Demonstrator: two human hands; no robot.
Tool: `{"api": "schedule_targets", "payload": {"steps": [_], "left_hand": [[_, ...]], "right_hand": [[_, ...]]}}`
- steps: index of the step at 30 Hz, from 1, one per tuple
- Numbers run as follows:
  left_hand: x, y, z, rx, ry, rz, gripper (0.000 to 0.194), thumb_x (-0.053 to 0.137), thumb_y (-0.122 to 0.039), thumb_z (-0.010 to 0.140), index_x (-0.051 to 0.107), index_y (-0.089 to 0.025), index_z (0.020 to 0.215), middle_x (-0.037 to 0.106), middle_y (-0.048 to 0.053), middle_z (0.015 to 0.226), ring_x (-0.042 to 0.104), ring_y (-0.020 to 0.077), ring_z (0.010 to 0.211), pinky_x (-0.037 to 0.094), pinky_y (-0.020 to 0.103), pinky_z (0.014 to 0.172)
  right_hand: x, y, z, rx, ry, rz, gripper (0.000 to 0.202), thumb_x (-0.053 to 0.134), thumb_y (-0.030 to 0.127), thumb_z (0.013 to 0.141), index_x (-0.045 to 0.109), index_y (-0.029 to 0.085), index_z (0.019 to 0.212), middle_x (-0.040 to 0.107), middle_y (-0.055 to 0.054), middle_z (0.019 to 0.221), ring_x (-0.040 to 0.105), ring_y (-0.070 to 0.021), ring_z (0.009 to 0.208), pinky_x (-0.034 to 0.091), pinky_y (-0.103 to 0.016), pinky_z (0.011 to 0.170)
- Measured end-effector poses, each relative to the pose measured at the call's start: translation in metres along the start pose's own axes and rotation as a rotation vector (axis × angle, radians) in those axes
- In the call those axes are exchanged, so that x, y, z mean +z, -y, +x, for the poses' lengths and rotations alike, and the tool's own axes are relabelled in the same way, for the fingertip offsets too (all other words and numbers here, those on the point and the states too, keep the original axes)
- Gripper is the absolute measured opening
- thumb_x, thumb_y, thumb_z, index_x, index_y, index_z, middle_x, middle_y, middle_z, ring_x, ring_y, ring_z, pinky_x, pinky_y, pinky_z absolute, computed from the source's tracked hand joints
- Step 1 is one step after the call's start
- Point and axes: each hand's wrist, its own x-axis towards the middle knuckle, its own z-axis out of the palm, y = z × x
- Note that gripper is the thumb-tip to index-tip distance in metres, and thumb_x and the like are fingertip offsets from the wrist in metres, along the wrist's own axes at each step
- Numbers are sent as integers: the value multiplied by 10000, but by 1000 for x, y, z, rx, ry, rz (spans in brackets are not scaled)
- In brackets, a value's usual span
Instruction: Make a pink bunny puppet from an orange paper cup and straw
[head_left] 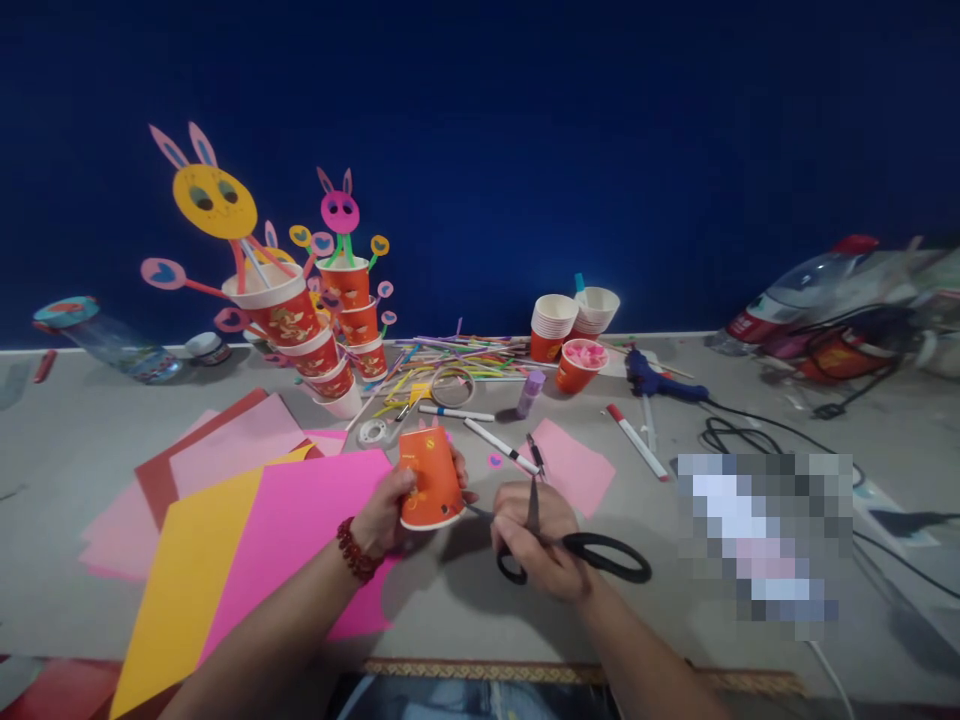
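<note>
Left hand (391, 508) wrapped round orange cup (431, 478), thumb in front, other fingers behind. Cup is upside down, slightly tilted, wide rim toward the person, held off the table. Right hand (546, 562) gripping black scissors (533, 512), just right of the cup; blades spread, one pointing up, one reaching left to the cup near its rim. Can't tell if that tip touches.

Bracelet (358, 550) on left wrist. Left forearm over pink sheet (300, 545) and yellow sheet (191, 560). Pale pink paper (577, 465) and white marker (501, 446) just beyond right hand.

Cup has a small yellow emblem and print, too small to read. Right-hand bottle (787, 295) has a red label, lettering unreadable.

Near edge: patterned trim (487, 670) close to the person's lap. Plain grey tabletop (450, 620) shows between hands and trim, and right of the scissors up to a pixelated patch (765, 545). Blue wall (480, 150) closes the back. Left side takes paper sheets, then bunny-topped cup towers (285, 320). Straws (472, 352) lie by the wall, ahead; cup stack (553, 328) right of them, then glue gun (664, 378) with looped cord (731, 437).
</note>
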Motion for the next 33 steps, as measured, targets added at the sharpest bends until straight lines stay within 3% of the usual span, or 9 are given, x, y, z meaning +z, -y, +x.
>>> {"api": "schedule_targets", "payload": {"steps": [11,17,21,24,26,29,33], "left_hand": [[-2,0,0,-9,-2,18,565,844,-450,702,686,-148,1153,696,92,1003,673,225,904,577,370,850],[-5,1,-1,-124,-158,63,504,876,-433,663,704,-126,1023,739,105,938,713,222,800,593,330,755],[0,1,3,-174,-268,5,410,736,-458,821,703,-88,995,744,125,930,721,217,773,597,312,699],[5,3,7,-200,-319,-57,390,607,-448,928,693,-79,1024,754,134,941,731,223,799,588,315,735],[7,5,9,-221,-357,-106,375,582,-437,952,690,-84,1019,761,122,915,732,213,803,576,300,766],[7,7,9,-235,-376,-165,363,579,-434,961,690,-90,1000,763,106,887,724,198,789,564,287,781],[8,11,6,-227,-325,-135,439,591,-515,936,700,-91,967,756,94,845,706,188,753,550,274,764]], "right_hand": [[11,-9,-1,-79,80,-112,365,410,180,955,457,207,594,441,34,549,426,-117,506,331,-263,536],[10,-4,0,-60,115,-187,336,445,160,903,407,222,575,400,43,536,379,-124,495,297,-273,518],[8,-6,-2,76,-26,-146,372,407,189,975,535,205,627,510,19,586,499,-131,564,389,-266,584],[9,-12,-2,155,-173,-204,325,392,213,1015,646,195,813,634,-25,740,612,-165,733,471,-281,696],[12,-18,-2,114,-140,-291,304,397,251,1025,650,194,865,670,-38,797,636,-179,775,489,-288,721],[20,-27,-2,39,-61,-453,312,445,298,1022,598,203,768,633,-12,695,597,-164,642,458,-271,627],[27,-31,-3,-33,-85,-604,297,513,259,999,549,204,709,589,2,639,555,-153,583,408,-263,564]]}}
